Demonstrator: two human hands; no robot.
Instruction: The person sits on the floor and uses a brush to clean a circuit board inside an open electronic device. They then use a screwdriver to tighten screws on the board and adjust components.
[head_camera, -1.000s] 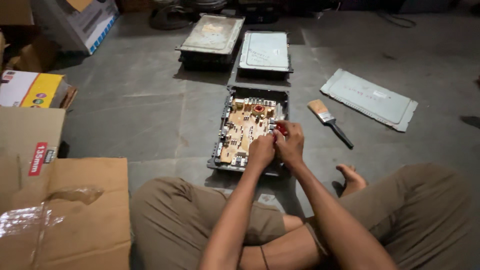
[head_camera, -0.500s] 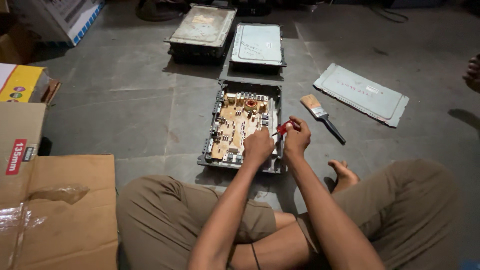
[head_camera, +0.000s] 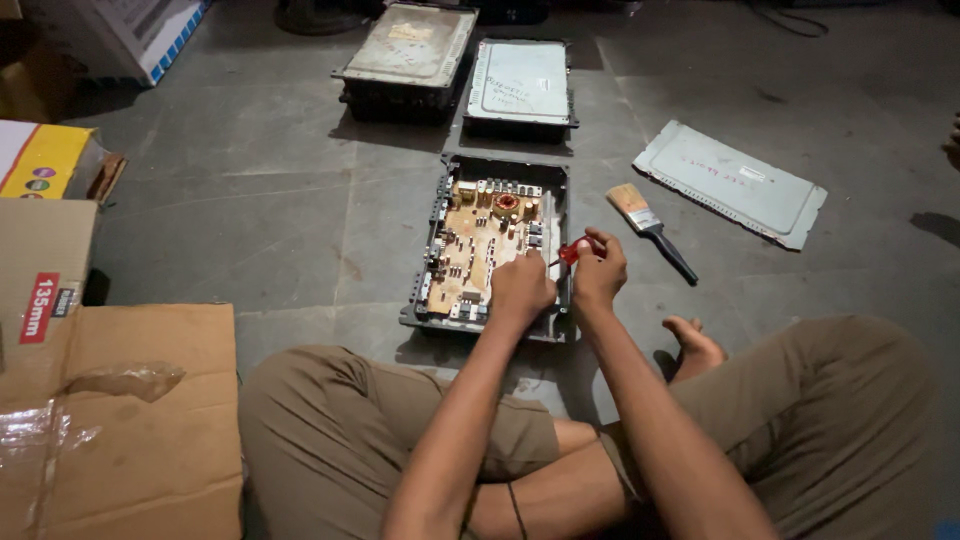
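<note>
The right hand (head_camera: 600, 272) has its fingers closed around a red-handled screwdriver (head_camera: 572, 252). The left hand (head_camera: 521, 288), fingers curled (grip unclear), rests on the circuit board (head_camera: 478, 240) in its open casing (head_camera: 490, 166) on the floor.

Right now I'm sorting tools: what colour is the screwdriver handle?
Red; the screwdriver sits in the right hand, clearest in the head view.

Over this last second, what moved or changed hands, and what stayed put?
The right hand, holding the red-handled screwdriver, drew back from over the circuit board to the open case's right edge. The left hand stayed pressed on the board's lower part. Nothing was released; brush, loose cover and closed units did not move.
</note>
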